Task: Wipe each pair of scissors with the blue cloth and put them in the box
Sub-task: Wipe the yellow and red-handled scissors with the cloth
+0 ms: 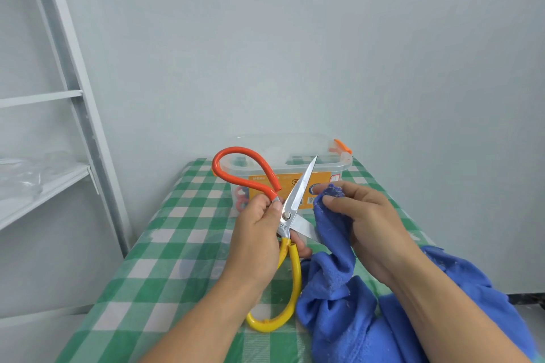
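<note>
A pale wall backs a table (165,244) covered in green-and-white checks, and a white shelf rack (59,180) stands to the left.

On my feed both hands are raised over the table, in front of the box. The left hand (259,236) comes in from below with its back to the camera. It grips the scissors (290,215) just by the pivot, thumb lying near the screw, fingers curled round behind. The right hand (371,215) reaches in from the lower right and pinches a bunched fold of the blue cloth (333,244) between thumb and fingertips.

The scissors are held up off the table and spread wide open. One steel blade (303,183) points up towards the box. The other blade (303,227) runs right, with its end buried in the cloth under the right hand. One handle loop is orange (236,153) and stands up at the left; the other is yellow (292,289) and hangs down towards me.

The cloth trails down from the fingers to the table and lies heaped along the right forearm.

The box (333,162) is clear plastic, lid off, with an orange clip (342,146) at its right end and an orange label (265,186) on the near wall. Through that wall I can make out red handle rings (241,200) at the left end; what else lies inside I cannot tell.
</note>
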A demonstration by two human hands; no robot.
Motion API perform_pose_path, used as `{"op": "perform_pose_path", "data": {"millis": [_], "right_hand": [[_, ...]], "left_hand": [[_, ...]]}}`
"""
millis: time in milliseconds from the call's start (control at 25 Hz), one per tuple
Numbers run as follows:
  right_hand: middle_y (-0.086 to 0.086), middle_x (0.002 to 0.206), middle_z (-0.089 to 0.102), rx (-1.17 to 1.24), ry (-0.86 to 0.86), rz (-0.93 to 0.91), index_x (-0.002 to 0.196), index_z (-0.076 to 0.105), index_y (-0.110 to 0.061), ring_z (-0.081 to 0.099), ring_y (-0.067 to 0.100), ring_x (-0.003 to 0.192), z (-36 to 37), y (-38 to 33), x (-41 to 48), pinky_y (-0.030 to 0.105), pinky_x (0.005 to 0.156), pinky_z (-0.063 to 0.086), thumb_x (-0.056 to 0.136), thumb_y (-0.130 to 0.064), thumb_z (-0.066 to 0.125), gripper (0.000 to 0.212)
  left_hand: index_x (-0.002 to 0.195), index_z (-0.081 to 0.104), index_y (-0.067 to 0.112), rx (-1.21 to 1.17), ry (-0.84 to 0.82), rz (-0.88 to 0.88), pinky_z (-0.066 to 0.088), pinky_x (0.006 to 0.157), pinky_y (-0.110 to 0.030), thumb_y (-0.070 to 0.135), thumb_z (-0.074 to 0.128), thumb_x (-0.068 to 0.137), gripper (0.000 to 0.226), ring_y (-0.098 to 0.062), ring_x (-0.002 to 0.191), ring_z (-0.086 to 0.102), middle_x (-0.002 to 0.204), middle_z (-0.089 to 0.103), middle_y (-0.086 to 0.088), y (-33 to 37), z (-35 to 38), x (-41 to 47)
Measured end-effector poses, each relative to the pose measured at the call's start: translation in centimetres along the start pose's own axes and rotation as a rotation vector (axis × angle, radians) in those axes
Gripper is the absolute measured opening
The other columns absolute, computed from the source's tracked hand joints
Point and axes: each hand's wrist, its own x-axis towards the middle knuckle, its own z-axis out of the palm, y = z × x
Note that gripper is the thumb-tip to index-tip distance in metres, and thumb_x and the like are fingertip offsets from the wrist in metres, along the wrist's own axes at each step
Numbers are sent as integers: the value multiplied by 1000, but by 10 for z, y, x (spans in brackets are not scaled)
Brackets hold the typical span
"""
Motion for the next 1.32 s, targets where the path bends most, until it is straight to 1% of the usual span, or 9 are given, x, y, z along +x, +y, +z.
{"op": "perform_pose_path", "data": {"millis": [200, 320, 440, 560, 720, 840, 960, 1120, 1320], "right_hand": [[11, 73, 72, -118, 47, -152, 80, 66, -5, 67, 18, 62, -4, -1, 0, 26, 55, 54, 77, -1, 80, 15], [15, 77, 74, -113, -74, -129, 83, 75, -2, 68, 20, 67, 0, -3, -4, 25, 59, 54, 72, -17, 79, 19], [28, 89, 72, -149, -131, -100, 87, 76, -1, 66, 27, 76, 0, -3, -4, 35, 70, 52, 83, -27, 73, 26], [25, 81, 72, -233, -56, -106, 81, 72, -2, 66, 24, 66, 4, -3, -2, 32, 63, 53, 85, -16, 77, 15], [25, 77, 73, -210, -29, -5, 85, 61, 9, 70, 30, 63, 10, -2, -1, 32, 56, 57, 76, -10, 84, 32], [32, 71, 66, -119, -95, 103, 84, 52, 21, 66, 37, 59, 11, -5, -3, 40, 56, 58, 77, -11, 82, 44], [36, 67, 61, -110, -136, 125, 81, 48, 24, 65, 37, 54, 12, -6, -4, 45, 57, 58, 75, -16, 83, 53], [31, 65, 64, -104, -136, 140, 71, 57, 12, 64, 35, 51, 12, -6, -5, 44, 53, 59, 75, -16, 83, 38], [16, 71, 68, -148, -24, 91, 65, 64, -9, 62, 23, 59, -2, 0, 2, 29, 56, 52, 60, -21, 87, 27]], "left_hand": [[111, 51, -11, -69, -1, -38, 59, 54, -44, 12, 39, 108, 26, -23, 43, 55, 64, 59, -18, 2, -1, 1], [111, 53, -9, -64, -10, -38, 58, 51, -42, 13, 39, 108, 26, -23, 44, 55, 68, 59, -18, 2, -1, 1], [108, 53, -9, -27, -9, -14, 58, 51, -41, 14, 39, 108, 26, -23, 45, 55, 69, 59, -18, 2, -1, 1], [97, 53, -3, -13, -23, 3, 57, 50, -39, 13, 39, 108, 24, -21, 46, 55, 65, 58, -10, 0, 1, 1], [84, 54, 7, 7, -73, 16, 58, 55, -45, 13, 38, 108, 30, -23, 50, 54, 67, 58, -12, 1, 3, 0], [89, 50, -2, 68, -73, 31, 56, 58, -53, 14, 40, 108, 27, -24, 50, 55, 69, 57, -18, -2, 3, 0], [95, 46, -9, 100, -77, 28, 56, 57, -46, 15, 41, 108, 28, -24, 49, 55, 76, 56, -19, -4, 2, 3], [99, 48, -10, 67, -95, 18, 54, 54, -39, 14, 41, 108, 27, -23, 49, 54, 78, 57, -18, -3, 1, 1], [95, 56, 2, 36, -97, 18, 57, 52, -41, 14, 38, 108, 25, -24, 46, 54, 62, 58, -15, 3, -1, -4]]}}
